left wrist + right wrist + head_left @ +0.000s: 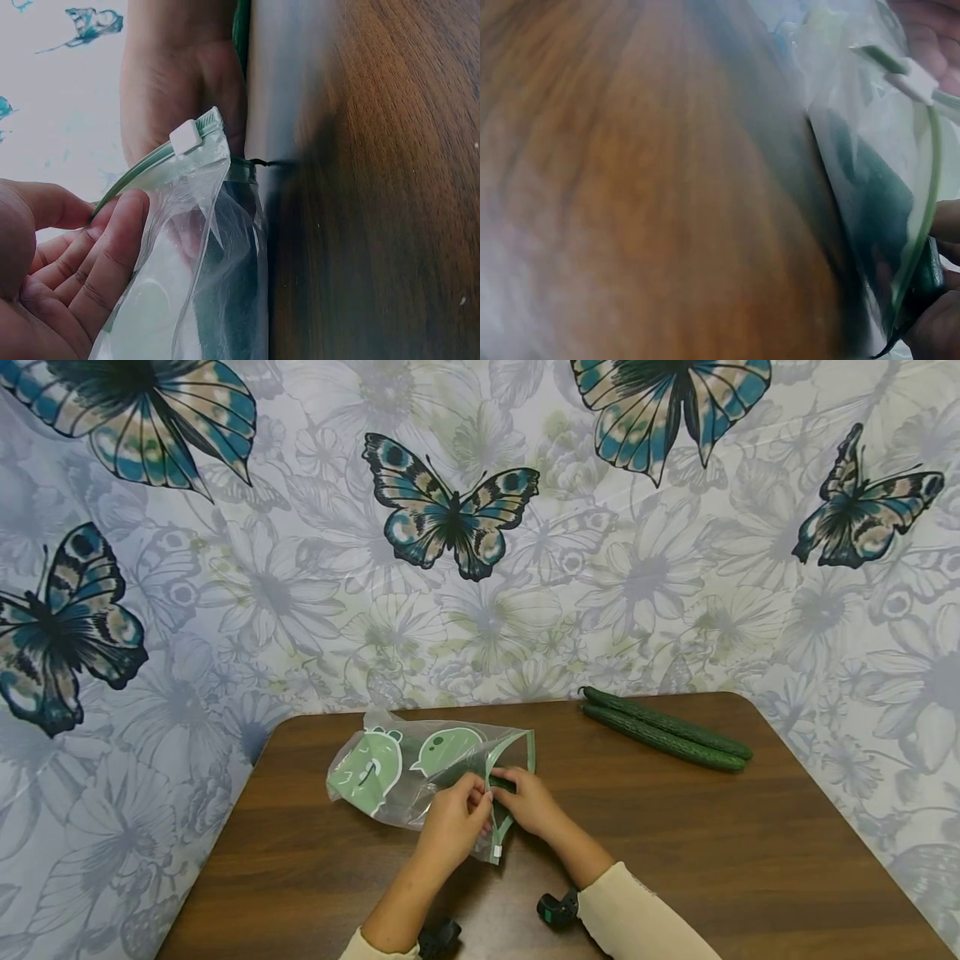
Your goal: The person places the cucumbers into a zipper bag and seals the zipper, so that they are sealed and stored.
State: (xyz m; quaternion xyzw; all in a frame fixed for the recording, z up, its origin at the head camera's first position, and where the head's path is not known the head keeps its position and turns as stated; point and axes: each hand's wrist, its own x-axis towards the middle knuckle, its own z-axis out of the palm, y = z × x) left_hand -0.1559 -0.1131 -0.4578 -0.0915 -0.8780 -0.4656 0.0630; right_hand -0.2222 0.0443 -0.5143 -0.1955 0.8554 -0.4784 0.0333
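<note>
A clear zip bag with green cartoon prints lies on the table, its green-edged mouth open toward the right. My left hand pinches the mouth's near edge between thumb and fingers. A white slider sits near one end of the zip strip. At the opening, my right hand holds the end of a dark green cucumber. Most of that cucumber lies inside the bag, blurred by the plastic. Its thin stem shows at the mouth in both wrist views.
Two more cucumbers lie side by side at the back right of the brown wooden table. Behind the table hangs a butterfly-patterned cloth. Black wrist devices are worn near both cream sleeves.
</note>
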